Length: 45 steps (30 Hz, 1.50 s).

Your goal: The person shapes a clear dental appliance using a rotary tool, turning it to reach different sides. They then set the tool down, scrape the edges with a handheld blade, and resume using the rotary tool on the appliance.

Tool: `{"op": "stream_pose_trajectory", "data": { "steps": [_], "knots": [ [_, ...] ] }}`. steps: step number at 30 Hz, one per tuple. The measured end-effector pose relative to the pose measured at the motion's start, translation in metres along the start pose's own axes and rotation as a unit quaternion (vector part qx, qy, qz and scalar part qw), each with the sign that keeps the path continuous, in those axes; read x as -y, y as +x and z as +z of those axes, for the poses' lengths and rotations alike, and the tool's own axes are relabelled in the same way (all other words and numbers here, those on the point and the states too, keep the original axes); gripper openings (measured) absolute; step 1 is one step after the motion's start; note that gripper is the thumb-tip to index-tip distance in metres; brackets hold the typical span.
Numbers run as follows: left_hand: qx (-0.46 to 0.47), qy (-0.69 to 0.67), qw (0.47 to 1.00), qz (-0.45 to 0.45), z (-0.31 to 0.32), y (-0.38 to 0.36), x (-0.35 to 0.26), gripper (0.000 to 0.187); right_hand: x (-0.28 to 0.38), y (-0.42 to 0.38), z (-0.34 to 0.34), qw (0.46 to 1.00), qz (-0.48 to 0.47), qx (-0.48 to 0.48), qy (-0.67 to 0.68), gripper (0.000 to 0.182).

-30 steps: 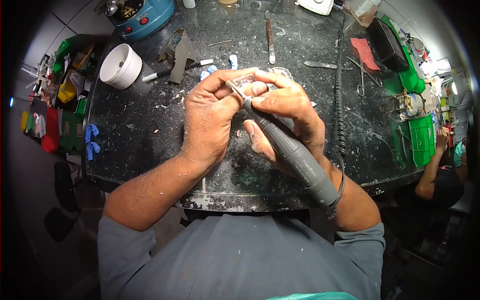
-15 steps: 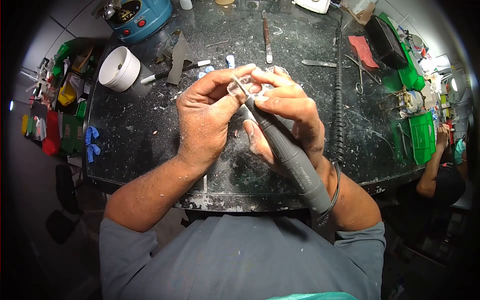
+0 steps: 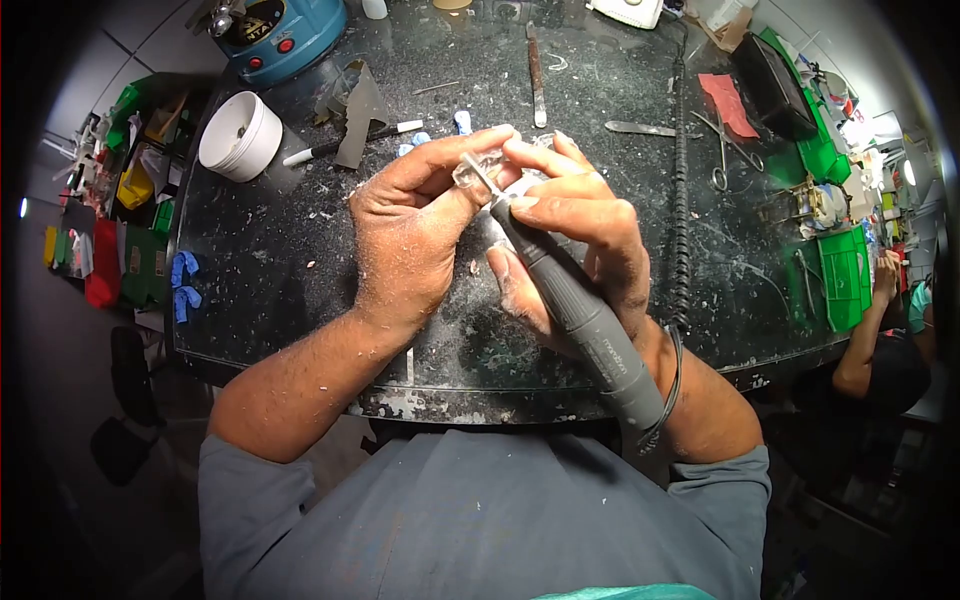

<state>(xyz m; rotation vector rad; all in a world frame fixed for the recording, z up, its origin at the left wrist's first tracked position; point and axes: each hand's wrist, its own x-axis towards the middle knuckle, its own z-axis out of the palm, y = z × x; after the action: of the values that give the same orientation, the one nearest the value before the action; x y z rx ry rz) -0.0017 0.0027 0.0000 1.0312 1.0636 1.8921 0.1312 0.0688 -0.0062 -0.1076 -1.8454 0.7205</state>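
My left hand (image 3: 415, 225) is closed on a small clear piece (image 3: 467, 172), pinched between thumb and fingers above the black worktop (image 3: 330, 290). In my right hand (image 3: 590, 215) lies a dark grey rotary handpiece (image 3: 585, 315), tilted with its thin tip against or very close to the clear piece. Fingertips of my right hand also reach the far side of the clear piece. Pale dust covers both hands. The fingers partly hide the piece's shape.
A white tub (image 3: 240, 137), a marker (image 3: 350, 144) and torn sandpaper (image 3: 358, 120) lie left. Beyond are a brown-handled knife (image 3: 536, 75) and a metal spatula (image 3: 640, 128). Right are a coiled cord (image 3: 681, 190), scissors (image 3: 722, 150), green bins (image 3: 845, 275) and another person's arm (image 3: 868, 335).
The handpiece and my right fingers have shifted very slightly. Both hands keep their hold, and the view has moved a little.
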Motion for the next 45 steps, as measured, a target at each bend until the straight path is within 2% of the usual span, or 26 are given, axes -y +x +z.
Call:
{"op": "stream_pose_trajectory", "data": {
  "steps": [2, 4, 8, 13, 15, 20, 22, 25, 28, 32, 34, 37, 40, 45],
  "knots": [
    [0.002, 0.014, 1.000, 0.005, -0.001, 0.001, 0.001, 0.025, 0.003, 0.002, -0.006, 1.000, -0.008, 0.018, -0.010, 0.046],
    [0.004, 0.029, 1.000, 0.011, -0.002, 0.001, 0.001, 0.025, 0.007, 0.005, -0.011, 0.994, -0.019, 0.103, -0.038, 0.045],
    [0.007, 0.010, 1.000, 0.008, -0.002, 0.001, 0.000, 0.025, 0.002, 0.001, -0.003, 1.000, 0.000, 0.017, 0.002, 0.047],
    [0.010, -0.014, 1.000, 0.027, -0.002, 0.001, 0.003, 0.025, 0.003, 0.002, -0.006, 1.000, -0.003, 0.025, -0.004, 0.048],
    [0.010, -0.007, 1.000, 0.024, -0.003, 0.002, 0.004, 0.025, 0.004, 0.004, -0.011, 0.996, -0.024, 0.089, -0.019, 0.044],
    [0.000, -0.030, 1.000, 0.005, 0.002, -0.001, 0.002, 0.023, 0.003, 0.003, -0.010, 0.997, -0.025, 0.061, -0.027, 0.044],
    [0.002, -0.026, 1.000, -0.004, 0.001, -0.002, 0.002, 0.022, 0.007, 0.007, -0.014, 0.992, -0.029, 0.113, -0.052, 0.043],
    [0.006, -0.023, 1.000, 0.010, -0.001, -0.002, 0.003, 0.023, 0.001, 0.002, -0.008, 0.998, -0.023, 0.059, -0.027, 0.042],
    [0.006, -0.021, 1.000, 0.001, 0.000, -0.002, 0.001, 0.021, 0.004, 0.005, -0.011, 0.996, -0.020, 0.082, -0.032, 0.040],
    [0.011, -0.023, 1.000, 0.010, -0.002, -0.003, 0.005, 0.021, 0.002, 0.004, -0.010, 0.997, -0.009, 0.065, -0.039, 0.040],
    [0.012, -0.016, 1.000, -0.003, -0.002, -0.003, 0.003, 0.020, 0.003, 0.005, -0.012, 0.994, -0.020, 0.093, -0.052, 0.040],
    [0.001, -0.012, 1.000, 0.011, -0.001, -0.002, 0.005, 0.019, 0.003, 0.003, -0.009, 0.997, -0.004, 0.062, -0.035, 0.040],
    [0.007, -0.009, 1.000, -0.010, -0.001, -0.002, 0.001, 0.019, 0.002, 0.004, -0.011, 0.995, -0.016, 0.090, -0.034, 0.040],
    [0.005, -0.005, 1.000, 0.010, -0.002, -0.003, 0.004, 0.019, 0.005, 0.004, -0.010, 0.997, -0.008, 0.073, -0.034, 0.040]
  ]
}}
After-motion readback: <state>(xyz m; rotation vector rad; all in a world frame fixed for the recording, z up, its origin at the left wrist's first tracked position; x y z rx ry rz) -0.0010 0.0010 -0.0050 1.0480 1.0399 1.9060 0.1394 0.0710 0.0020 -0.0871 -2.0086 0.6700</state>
